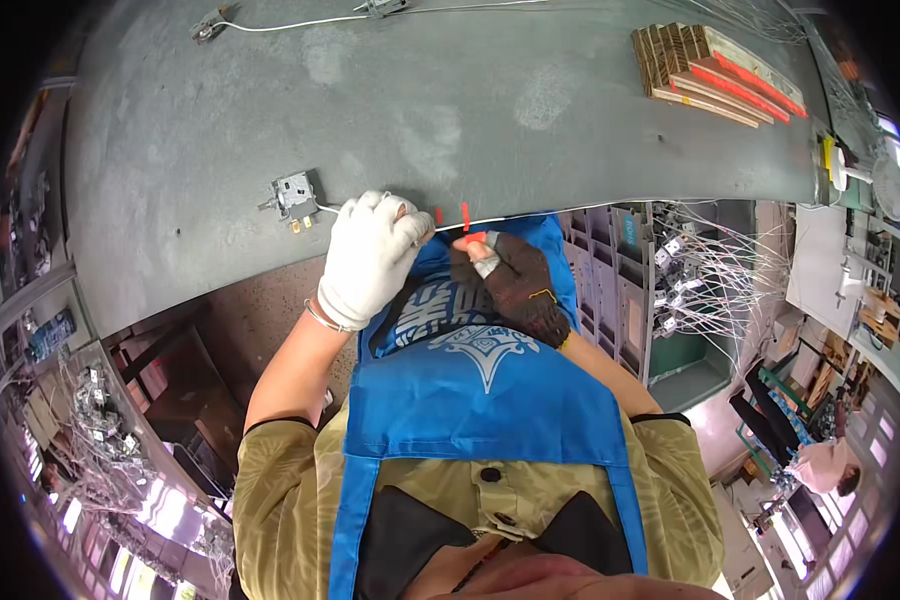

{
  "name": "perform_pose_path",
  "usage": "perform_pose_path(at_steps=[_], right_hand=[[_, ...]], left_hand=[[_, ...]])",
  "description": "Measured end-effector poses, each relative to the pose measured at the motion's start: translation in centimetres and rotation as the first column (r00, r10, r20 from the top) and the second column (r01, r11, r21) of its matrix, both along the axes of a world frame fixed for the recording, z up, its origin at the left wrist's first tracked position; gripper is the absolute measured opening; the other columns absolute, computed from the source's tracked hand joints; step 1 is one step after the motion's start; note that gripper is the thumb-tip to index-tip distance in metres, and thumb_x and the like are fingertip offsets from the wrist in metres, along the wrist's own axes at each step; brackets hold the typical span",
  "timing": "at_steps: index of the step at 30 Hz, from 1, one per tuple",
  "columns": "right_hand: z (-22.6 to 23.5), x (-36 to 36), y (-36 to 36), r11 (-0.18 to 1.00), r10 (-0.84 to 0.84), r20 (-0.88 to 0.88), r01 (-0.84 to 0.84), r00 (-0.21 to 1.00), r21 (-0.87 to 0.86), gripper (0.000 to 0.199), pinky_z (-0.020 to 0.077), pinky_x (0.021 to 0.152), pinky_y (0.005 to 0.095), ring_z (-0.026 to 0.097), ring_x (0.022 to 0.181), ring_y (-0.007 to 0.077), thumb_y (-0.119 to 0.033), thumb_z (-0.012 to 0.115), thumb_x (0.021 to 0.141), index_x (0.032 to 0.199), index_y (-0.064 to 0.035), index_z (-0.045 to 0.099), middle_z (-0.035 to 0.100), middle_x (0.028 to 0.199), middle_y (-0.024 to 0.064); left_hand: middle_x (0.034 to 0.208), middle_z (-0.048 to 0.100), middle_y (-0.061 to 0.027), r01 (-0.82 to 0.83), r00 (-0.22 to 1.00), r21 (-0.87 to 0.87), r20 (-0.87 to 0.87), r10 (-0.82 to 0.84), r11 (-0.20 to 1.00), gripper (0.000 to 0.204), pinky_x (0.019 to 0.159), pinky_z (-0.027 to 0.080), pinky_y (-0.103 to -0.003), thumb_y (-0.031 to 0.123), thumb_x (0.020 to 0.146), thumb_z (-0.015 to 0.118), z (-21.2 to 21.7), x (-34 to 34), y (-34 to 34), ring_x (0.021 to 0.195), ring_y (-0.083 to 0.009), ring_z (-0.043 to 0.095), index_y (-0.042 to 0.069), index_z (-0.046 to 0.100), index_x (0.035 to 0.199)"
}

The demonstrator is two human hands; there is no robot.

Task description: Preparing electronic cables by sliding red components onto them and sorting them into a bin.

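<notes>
My left hand [372, 255], in a white glove, pinches a thin white wire [530, 216] at the near edge of the grey table [450, 100]. That wire runs left to a small grey metal switch part [293, 195] lying on the table. My right hand [510, 280], in a dark brown glove with a bare taped fingertip, holds a small red piece [473, 238] against the wire. Two short red marks [452, 214] sit on the wire between my hands. A blue apron [480, 390] hangs below them.
A stack of brown and red cardboard strips [715, 70] lies at the table's far right. Another wired part [210, 24] rests at the far edge. A grey rack [620, 290] with several wired parts stands right of me. Another person [820, 465] sits at lower right.
</notes>
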State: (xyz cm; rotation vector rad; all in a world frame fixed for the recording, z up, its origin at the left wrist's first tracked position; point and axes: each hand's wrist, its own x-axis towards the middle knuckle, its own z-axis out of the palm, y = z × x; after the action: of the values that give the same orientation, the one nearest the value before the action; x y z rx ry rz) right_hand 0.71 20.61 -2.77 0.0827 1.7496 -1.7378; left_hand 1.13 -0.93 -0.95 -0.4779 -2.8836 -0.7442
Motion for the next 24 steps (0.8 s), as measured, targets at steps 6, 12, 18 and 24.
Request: perform_pose_path(at_steps=[6,12,18,24], right_hand=[[0.2,-0.8,-1.7,0.987,0.074,0.131,-0.054,0.989,-0.151,0.035,0.0529,0.069,0.0295,0.066,0.079,0.0153,-0.029,0.056,0.101,0.115,0.0006,0.067,0.07,0.093,0.0081],[0.3,-1.1,-1.8,0.987,0.091,0.183,-0.064,0.979,-0.148,0.037,0.0531,0.067,0.0295,0.067,0.078,0.0157,-0.032,0.054,0.101,0.114,-0.0008,0.068,0.071,0.093,0.0086],[0.6,-1.4,-2.0,0.985,0.079,0.213,-0.043,0.974,-0.17,0.036,0.0531,0.067,0.0288,0.067,0.076,0.0141,-0.032,0.055,0.101,0.113,-0.0006,0.068,0.072,0.09,0.0093],[0.6,-0.9,-1.9,0.976,0.06,0.273,0.001,0.96,-0.219,0.036,0.0527,0.066,0.0294,0.067,0.076,0.0157,-0.031,0.056,0.101,0.118,-0.001,0.067,0.072,0.095,0.0106]], left_hand=[[0.086,0.058,-0.0023,0.019,1.0,-0.002,0.001,-0.019,1.0,0.014,0.074,0.043,-0.038,0.013,0.077,0.07,-0.1,0.0,-0.1,0.085,-0.0246,0.056,0.013,0.068,0.09],[0.086,0.058,-0.0015,0.016,0.999,0.024,-0.028,-0.016,1.0,0.017,0.074,0.043,-0.038,0.011,0.076,0.068,-0.4,0.1,-0.1,0.085,-0.0242,0.056,0.014,0.068,0.092],[0.086,0.058,-0.0011,0.056,0.998,-0.023,-0.009,-0.056,0.998,0.023,0.075,0.043,-0.038,0.009,0.074,0.066,-0.3,0.0,-0.3,0.085,-0.0239,0.056,0.016,0.07,0.095],[0.088,0.059,-0.001,0.033,0.999,-0.001,0.005,-0.033,0.999,0.024,0.076,0.043,-0.039,0.007,0.074,0.065,-0.6,0.0,-0.3,0.086,-0.0242,0.056,0.016,0.071,0.095]])
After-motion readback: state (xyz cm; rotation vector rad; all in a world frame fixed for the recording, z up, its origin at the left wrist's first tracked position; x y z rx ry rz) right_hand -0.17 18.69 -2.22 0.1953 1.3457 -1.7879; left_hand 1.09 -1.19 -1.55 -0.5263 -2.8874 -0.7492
